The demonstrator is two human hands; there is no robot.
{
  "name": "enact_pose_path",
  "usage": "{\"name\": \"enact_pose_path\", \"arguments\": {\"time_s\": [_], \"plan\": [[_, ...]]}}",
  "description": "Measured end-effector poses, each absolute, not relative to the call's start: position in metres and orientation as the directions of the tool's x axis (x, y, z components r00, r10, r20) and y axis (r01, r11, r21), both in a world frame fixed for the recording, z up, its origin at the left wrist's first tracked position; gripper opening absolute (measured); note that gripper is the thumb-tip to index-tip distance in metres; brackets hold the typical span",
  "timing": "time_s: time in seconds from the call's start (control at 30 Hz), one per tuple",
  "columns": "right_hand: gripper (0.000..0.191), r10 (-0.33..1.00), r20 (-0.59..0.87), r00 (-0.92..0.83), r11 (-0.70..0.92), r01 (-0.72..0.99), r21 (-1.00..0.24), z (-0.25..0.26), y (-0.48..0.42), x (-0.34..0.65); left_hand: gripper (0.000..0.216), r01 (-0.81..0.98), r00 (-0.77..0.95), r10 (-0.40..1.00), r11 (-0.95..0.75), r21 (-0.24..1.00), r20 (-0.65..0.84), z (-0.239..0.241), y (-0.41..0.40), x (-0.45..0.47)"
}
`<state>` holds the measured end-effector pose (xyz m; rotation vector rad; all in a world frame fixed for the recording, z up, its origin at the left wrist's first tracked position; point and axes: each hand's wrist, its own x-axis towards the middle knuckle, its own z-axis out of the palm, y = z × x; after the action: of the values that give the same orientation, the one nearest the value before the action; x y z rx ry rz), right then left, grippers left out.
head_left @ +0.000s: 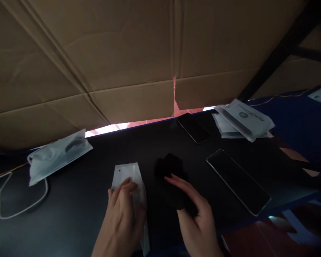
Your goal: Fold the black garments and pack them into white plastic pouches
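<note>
- Head view: a wall of folded cardboard [128,53] fills the upper half and stands along the far edge of the dark worktop [77,200].
- Two dark phones lie screen-up on the worktop: the larger phone [238,181] to the right of the hands, the smaller phone [194,127] farther back near the cardboard.
- A stack of printed white pouches [243,120] lies at the far right; how many are in it I cannot tell, nor what is in them.
- One pale plastic bag [57,155] lies at the far left, something dark showing through it, with a white cable [21,210] looped beside it.
- One flat white sleeve [137,184] lies near the front edge; the left hand [121,217] rests on it, fingers spread flat, pressing rather than gripping. Its contents are not visible.
- One black cloth [171,173] lies bunched just right of the sleeve; the right hand [196,217] lies over its near end, fingers curled around the fabric, holding it.
</note>
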<state>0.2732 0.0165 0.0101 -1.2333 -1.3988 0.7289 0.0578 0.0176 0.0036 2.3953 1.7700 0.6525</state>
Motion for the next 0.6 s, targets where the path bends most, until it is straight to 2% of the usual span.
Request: {"name": "enact_pose_path", "arguments": {"time_s": [0.07, 0.2, 0.43, 0.6], "plan": [[0.047, 0.936, 0.337, 0.099, 0.299, 0.280, -0.912, 0.007, 0.013, 0.270, 0.027, 0.891, 0.224, 0.931, -0.316, 0.327, 0.290, 0.001, 0.017, 0.066], [0.060, 0.928, 0.367, 0.059, 0.338, 0.276, -0.900, 0.001, 0.008, 0.270, 0.016, 0.862, 0.303, 0.920, -0.375, 0.341, 0.248, 0.010, 0.019, 0.074], [0.074, 0.920, 0.393, 0.007, 0.372, 0.306, -0.876, -0.004, 0.005, 0.278, 0.025, 0.883, 0.332, 0.917, -0.384, 0.269, 0.221, 0.029, 0.036, 0.063], [0.082, 0.908, 0.415, -0.058, 0.407, 0.365, -0.837, -0.007, 0.005, 0.276, 0.033, 0.879, 0.357, 0.918, -0.393, 0.271, 0.172, 0.034, 0.037, 0.068]]}}
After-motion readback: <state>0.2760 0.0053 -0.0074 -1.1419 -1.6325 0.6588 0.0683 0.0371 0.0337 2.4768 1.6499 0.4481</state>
